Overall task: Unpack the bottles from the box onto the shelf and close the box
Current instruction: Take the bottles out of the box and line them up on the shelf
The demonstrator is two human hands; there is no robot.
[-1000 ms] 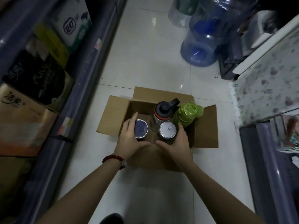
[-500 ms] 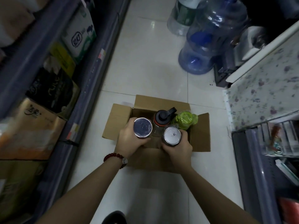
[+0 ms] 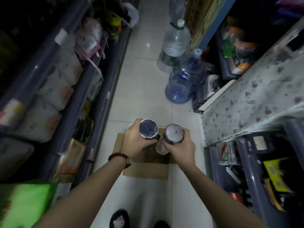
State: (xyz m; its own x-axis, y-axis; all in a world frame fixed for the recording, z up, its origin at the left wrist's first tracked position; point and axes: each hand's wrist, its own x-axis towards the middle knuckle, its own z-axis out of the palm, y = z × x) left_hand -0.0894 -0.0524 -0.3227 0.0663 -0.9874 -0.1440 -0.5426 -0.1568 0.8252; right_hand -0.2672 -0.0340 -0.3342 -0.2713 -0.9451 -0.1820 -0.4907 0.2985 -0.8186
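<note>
My left hand (image 3: 135, 142) grips a bottle with a dark blue lid (image 3: 148, 128), held upright above the box. Beside it, my right hand (image 3: 179, 148) grips a second bottle with a silver lid (image 3: 174, 133). Both are lifted well clear of the brown cardboard box (image 3: 146, 169), which lies on the floor beneath my hands and is mostly covered by them. A clear bottle (image 3: 162, 148) shows between my hands, lower down. The other bottles in the box are hidden.
Stocked shelves (image 3: 98, 89) run along the left of the narrow tiled aisle. A second shelf unit (image 3: 250, 170) and a flower-patterned surface (image 3: 256, 99) stand on the right. Two large water jugs (image 3: 184, 84) stand on the floor ahead. My slippers (image 3: 119, 219) are at the bottom.
Both hands have lifted their bottles up out of the box. The camera has risen and tilted forward, so more of the aisle shows.
</note>
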